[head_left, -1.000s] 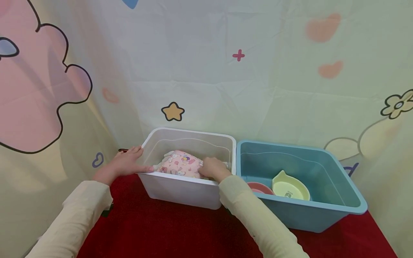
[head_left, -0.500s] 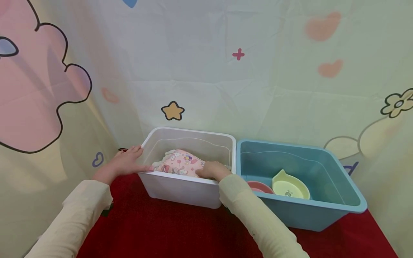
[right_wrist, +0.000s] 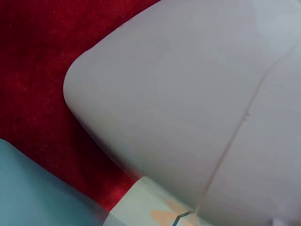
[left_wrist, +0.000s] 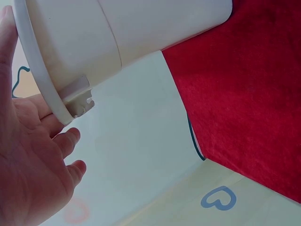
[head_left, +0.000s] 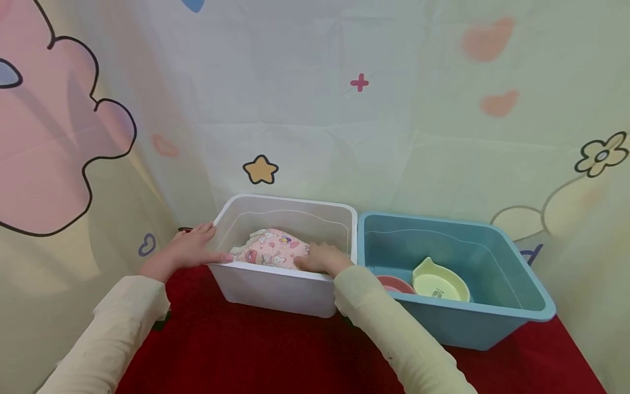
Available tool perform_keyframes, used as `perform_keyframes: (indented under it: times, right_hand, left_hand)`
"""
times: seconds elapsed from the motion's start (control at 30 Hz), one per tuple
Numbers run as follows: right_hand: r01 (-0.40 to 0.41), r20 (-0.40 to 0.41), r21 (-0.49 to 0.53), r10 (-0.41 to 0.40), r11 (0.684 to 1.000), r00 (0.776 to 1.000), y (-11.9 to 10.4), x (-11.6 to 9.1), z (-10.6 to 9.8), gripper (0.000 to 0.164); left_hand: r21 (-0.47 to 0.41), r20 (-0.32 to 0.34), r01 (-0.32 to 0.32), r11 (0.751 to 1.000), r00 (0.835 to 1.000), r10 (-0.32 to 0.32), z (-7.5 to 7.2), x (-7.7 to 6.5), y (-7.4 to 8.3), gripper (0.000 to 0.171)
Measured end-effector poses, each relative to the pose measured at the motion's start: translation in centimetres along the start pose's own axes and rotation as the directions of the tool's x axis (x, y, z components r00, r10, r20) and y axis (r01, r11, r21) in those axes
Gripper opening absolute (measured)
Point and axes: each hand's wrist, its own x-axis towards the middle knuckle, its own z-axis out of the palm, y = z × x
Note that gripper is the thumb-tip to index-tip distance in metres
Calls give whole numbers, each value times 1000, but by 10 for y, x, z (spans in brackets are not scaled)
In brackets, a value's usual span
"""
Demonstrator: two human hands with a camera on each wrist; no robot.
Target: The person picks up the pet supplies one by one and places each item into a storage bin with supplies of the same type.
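A white plastic bin (head_left: 275, 289) holds a bunched pink cloth (head_left: 278, 249) printed with rabbits and balloons, with a pale ruffled edge at its left. My left hand (head_left: 189, 250) rests at the bin's front left corner, thumb lying along the front rim and fingers at the left rim. In the left wrist view this hand (left_wrist: 35, 155) has its fingertips right at the rim, loosely bent. My right hand (head_left: 322, 258) reaches inside over the front rim, thumb on the right part of the cloth. Its other fingertips are hidden, so I cannot tell whether it grips the cloth.
Right beside the white bin stands a blue bin (head_left: 458, 317). Inside it lie a yellow dish (head_left: 440, 282) with a pointed tip and a pink dish (head_left: 394, 283). Both bins stand on red cloth (head_left: 246, 350), with a printed curtain (head_left: 305, 109) close behind.
The cloth has shifted a little and lies flatter, with more of its print showing. My right hand has moved from a closed shape to one with the thumb spread forward. The left hand stays put.
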Motion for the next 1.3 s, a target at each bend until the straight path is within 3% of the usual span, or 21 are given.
perform_keyframes:
  times: [0.33, 0.5, 0.7, 0.93, 1.3]
  right_hand:
    - [59, -43, 68, -56, 996, 998, -2, -7, -14, 61]
    - [101, -109, 63, -93, 993, 990, 0, -10, -19, 55]
    - [142, -202, -3, -140, 990, 969, 7, -14, -33, 50]
    - [136, -306, -46, -144, 990, 941, 21, -22, -60, 36]
    - [112, -299, -34, -117, 993, 947, 40, -31, -78, 35]
  left_hand:
    - [-46, 12, 2, 999, 1000, -1, 0, 0, -1, 99]
    - [-66, 24, 3, 998, 1000, -1, -1, 0, 1, 97]
    - [-65, 0, -17, 998, 1000, 17, -6, 7, 3, 90]
    - [-109, -44, -31, 994, 999, 26, -23, 17, 15, 82]
    - [-120, 2, 16, 993, 1000, -16, -26, 32, 31, 86]
